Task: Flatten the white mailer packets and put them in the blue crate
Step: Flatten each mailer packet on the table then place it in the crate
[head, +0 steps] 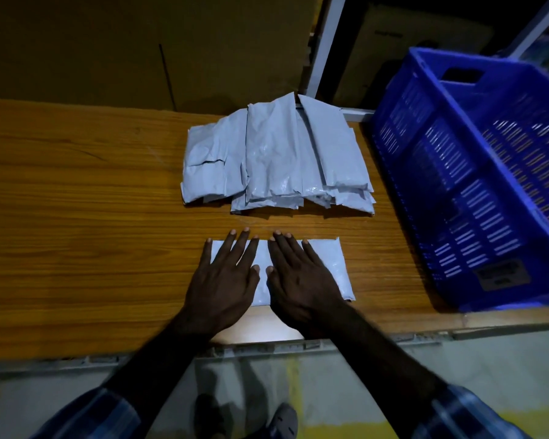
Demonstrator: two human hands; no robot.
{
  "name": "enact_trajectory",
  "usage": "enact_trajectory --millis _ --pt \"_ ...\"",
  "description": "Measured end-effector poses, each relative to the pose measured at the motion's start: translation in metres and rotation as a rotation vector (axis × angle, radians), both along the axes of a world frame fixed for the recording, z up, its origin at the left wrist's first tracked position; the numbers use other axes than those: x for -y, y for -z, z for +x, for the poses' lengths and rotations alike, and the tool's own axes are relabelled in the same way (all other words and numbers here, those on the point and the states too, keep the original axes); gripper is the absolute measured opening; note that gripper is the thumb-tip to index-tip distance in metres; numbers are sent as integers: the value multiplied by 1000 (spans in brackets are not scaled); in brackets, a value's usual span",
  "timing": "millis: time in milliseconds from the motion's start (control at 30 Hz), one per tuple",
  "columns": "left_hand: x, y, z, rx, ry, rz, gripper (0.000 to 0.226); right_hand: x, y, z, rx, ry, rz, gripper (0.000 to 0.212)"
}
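Head view: left hand (224, 277) and right hand (301, 280), fingers spread, press white mailer packet (333, 264) flat.

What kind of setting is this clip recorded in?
Probably a packing or dispatch room: a pile of white mailer packets on a wooden table, a blue crate, and cardboard cartons behind.

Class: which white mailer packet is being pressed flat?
The lone packet near the table edge, under both open hands; the others lie piled behind it.
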State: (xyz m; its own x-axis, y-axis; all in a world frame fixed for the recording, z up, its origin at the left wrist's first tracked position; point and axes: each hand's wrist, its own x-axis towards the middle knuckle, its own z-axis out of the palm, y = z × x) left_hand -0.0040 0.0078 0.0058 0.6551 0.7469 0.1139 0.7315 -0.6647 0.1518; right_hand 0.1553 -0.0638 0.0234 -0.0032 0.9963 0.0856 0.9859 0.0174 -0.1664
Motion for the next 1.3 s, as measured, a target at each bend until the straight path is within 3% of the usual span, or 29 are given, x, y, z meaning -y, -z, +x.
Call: enact_trajectory --millis 467,633,767,867,1067,1300 --pt "8 -5 23 8 -34 -32 57 -2 8 3 -54 18 85 51" --pt "4 -5 -2 56 -144 -38 56 13 5 29 -7 113 37 58" --pt "-1 -5 -28 26 -188 -82 61 30 -1 62 -91 259 -126 67" --pt "0 -16 -18 29 -203 -85 67 25 -10 56 -33 273 -60 70" --pt "13 -18 40 -9 -23 -55 58 8 -1 14 -53 112 21 54" --pt "11 -7 40 -27 14 -41 56 6 8 14 -33 125 43 52"
